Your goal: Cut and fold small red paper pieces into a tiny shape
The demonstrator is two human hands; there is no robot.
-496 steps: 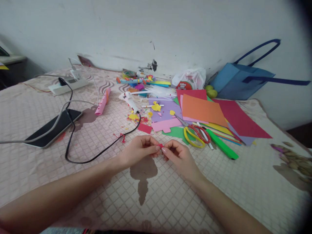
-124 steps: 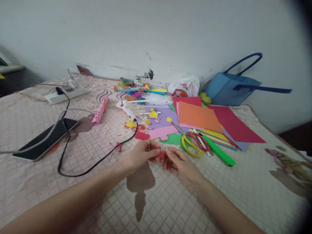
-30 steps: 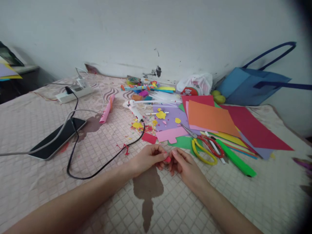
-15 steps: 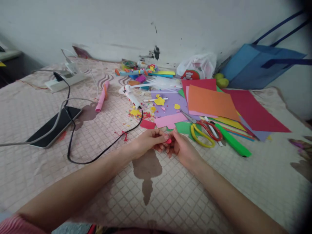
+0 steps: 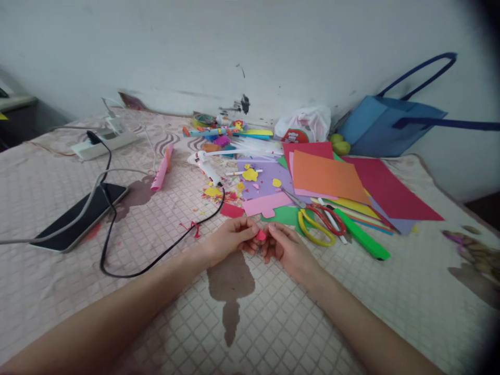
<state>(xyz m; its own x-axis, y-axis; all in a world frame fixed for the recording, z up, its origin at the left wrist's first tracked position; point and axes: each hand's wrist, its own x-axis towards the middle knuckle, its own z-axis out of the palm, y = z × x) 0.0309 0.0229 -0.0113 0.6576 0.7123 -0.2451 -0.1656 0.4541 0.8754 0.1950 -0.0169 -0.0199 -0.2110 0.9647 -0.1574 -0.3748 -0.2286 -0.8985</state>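
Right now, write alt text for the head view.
Left hand and right hand pinch a small red paper piece together above a quilted cloth. Behind lie coloured paper sheets, scissors, a glue gun and a phone.

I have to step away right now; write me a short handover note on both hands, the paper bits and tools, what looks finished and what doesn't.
Left hand: pinching a small red paper piece from the left.
Right hand: pinching the same piece from the right, low over the quilted cloth.
Close by: scissors and green cutter to the right, paper sheets behind, glue gun with black cord, cut scraps, phone far left.
Done: shapes already cut.
Left: red piece not glued or set down.
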